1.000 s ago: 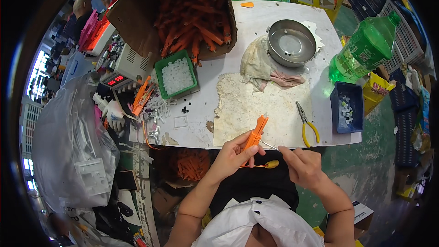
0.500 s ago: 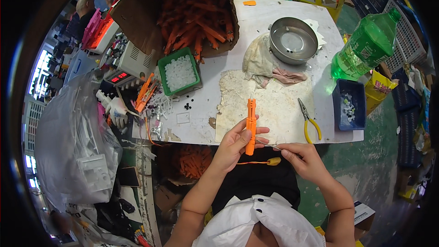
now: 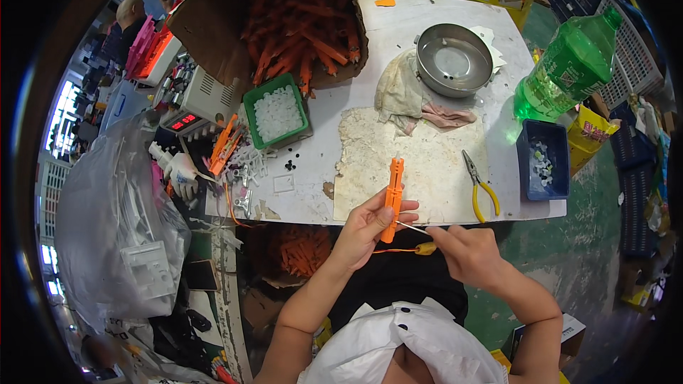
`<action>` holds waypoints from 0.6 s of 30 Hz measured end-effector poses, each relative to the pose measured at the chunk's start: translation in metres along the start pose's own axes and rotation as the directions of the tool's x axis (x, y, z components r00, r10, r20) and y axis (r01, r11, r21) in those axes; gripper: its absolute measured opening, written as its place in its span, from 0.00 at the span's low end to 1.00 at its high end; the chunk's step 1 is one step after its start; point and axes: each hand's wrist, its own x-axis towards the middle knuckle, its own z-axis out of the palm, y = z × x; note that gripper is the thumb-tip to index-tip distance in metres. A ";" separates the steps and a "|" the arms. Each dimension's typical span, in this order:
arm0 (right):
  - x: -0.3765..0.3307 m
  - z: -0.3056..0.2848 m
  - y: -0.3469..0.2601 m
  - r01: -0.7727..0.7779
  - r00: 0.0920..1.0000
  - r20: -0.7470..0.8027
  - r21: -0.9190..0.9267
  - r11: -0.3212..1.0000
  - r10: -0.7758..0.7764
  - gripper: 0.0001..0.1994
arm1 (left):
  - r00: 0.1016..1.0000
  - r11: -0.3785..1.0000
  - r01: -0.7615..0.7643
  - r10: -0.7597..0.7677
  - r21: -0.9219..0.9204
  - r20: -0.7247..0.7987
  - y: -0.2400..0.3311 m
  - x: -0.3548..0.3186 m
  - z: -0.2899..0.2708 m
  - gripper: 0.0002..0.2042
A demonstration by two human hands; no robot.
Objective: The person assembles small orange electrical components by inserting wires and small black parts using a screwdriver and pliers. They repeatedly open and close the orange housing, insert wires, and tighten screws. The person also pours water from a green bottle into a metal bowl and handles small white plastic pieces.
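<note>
Head view: green tray holds white pieces; cardboard box holds orange sticks.

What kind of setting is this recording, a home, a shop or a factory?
Most likely a small factory assembly bench. A big cardboard box is heaped with identical orange plastic parts, a green tray holds small white pieces, and yellow-handled pliers lie on the worn table. The left hand holds one orange part.
</note>
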 end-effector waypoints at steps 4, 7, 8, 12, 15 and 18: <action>0.000 -0.011 -0.002 0.034 0.999 -0.011 0.009 0.999 -0.034 0.09 | 1.000 0.999 0.001 0.000 -0.054 0.002 0.003 -0.004 0.004 0.25; 0.005 -0.013 0.007 -0.126 0.985 -0.079 0.280 0.952 0.153 0.07 | 0.999 0.994 -0.022 0.019 -0.104 -0.025 0.002 0.001 0.001 0.26; 0.008 -0.013 0.011 -0.188 0.967 -0.091 0.372 0.909 0.237 0.06 | 1.000 0.994 0.015 -0.015 -0.110 0.009 0.003 0.001 0.002 0.25; 0.040 0.010 0.037 -0.134 0.873 -0.225 0.742 0.656 0.433 0.09 | 0.965 0.979 0.191 -0.174 -0.071 0.194 0.004 0.002 0.014 0.27; 0.052 -0.004 0.038 -0.497 0.831 0.378 0.834 0.241 0.408 0.14 | 0.929 0.968 0.236 -0.199 -0.087 0.313 0.002 -0.002 0.015 0.27; 0.043 0.015 0.042 -0.374 0.843 0.337 0.927 0.008 0.418 0.14 | 0.948 0.991 0.100 -0.068 -0.087 0.311 -0.005 0.001 0.001 0.24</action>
